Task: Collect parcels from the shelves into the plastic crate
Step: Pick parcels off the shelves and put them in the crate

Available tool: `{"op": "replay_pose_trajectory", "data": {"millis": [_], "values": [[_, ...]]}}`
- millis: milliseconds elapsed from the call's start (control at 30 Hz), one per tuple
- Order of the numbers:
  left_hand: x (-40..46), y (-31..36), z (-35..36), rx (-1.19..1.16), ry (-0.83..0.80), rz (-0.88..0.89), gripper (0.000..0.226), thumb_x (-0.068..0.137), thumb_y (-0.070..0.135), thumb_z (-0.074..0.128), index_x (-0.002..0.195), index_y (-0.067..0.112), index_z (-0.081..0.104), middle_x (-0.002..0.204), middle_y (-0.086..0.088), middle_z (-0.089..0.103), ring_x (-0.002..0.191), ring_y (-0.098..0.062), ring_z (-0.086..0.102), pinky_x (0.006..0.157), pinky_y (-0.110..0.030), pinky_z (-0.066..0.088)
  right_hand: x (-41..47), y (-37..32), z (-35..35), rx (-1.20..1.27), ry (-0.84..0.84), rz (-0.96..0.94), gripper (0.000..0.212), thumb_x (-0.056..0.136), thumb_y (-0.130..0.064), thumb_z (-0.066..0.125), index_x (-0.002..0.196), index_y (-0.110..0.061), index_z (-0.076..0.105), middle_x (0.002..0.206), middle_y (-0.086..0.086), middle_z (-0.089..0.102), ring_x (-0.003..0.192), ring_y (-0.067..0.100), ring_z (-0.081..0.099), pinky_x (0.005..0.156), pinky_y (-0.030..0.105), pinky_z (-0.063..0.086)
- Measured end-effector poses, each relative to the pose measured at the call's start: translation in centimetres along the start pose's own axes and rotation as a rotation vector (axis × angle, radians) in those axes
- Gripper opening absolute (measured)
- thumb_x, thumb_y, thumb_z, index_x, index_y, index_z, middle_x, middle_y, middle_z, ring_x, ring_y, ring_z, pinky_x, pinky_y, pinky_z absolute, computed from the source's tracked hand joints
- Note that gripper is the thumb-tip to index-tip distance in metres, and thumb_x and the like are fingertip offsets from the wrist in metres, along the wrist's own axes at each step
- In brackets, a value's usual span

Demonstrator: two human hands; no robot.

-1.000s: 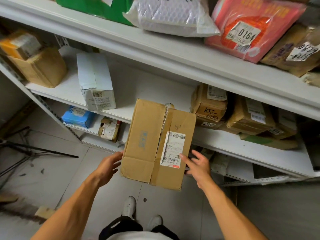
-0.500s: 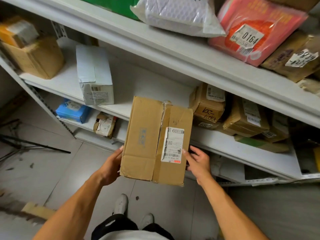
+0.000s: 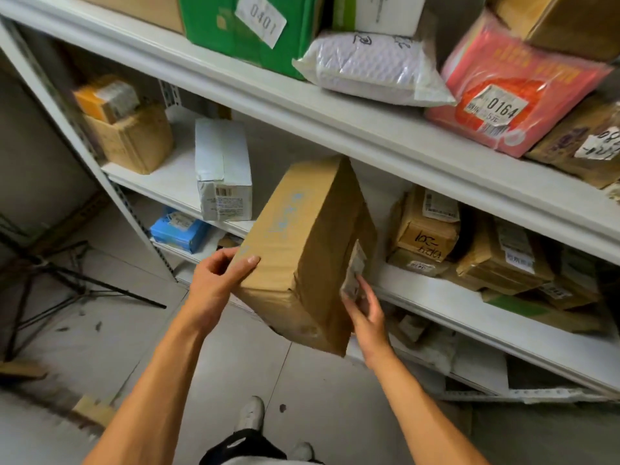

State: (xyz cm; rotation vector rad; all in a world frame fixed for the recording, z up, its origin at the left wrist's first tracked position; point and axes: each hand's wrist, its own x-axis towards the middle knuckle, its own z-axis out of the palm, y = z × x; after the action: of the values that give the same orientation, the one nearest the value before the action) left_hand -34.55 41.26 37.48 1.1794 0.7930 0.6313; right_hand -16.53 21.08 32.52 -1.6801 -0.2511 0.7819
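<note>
Between both hands, tilted cardboard parcel (image 3: 308,250) before the white shelves (image 3: 385,135), left hand (image 3: 218,276) gripping its near corner, right hand (image 3: 364,308) fingers flat against labelled side.

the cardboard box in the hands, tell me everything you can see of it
The cardboard box is a plain brown, oblong carton with faint blue print on its broad face and a white shipping label on its right side. It is creased at the near end, closed, tilted and held in the air before the shelves. The left hand grips its near left corner; the right hand supports its lower right side by the label.
</note>
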Motion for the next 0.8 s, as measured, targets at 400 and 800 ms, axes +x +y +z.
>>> {"op": "replay_pose_trajectory", "data": {"millis": [400, 800], "values": [[-3.3, 1.9, 5.4, 0.389, -0.147, 0.208, 0.070, 0.066, 0.064, 0.074, 0.127, 0.030, 0.065, 0.119, 0.008, 0.060, 0.107, -0.002, 0.059, 0.084, -0.011, 0.047, 0.1, 1.7, 0.9, 0.280, -0.055, 0.378, 0.121, 0.030, -0.101, 0.058, 0.132, -0.036, 0.061, 0.126, -0.001, 0.068, 0.116, 0.025, 0.064, 0.102, 0.055, 0.051], [-5.8, 4.2, 4.1, 1.088, -0.091, 0.480, 0.047, 0.089, 0.070, 0.051, 0.132, 0.052, 0.058, 0.144, 0.017, 0.037, 0.123, -0.007, 0.049, 0.085, -0.032, 0.053, 0.0, 1.3, 0.1, 0.277, -0.129, 0.352, 0.042, 0.095, -0.062, 0.050, 0.133, -0.046, 0.056, 0.115, 0.004, 0.073, 0.095, 0.022, 0.073, 0.075, 0.045, 0.061]]}}
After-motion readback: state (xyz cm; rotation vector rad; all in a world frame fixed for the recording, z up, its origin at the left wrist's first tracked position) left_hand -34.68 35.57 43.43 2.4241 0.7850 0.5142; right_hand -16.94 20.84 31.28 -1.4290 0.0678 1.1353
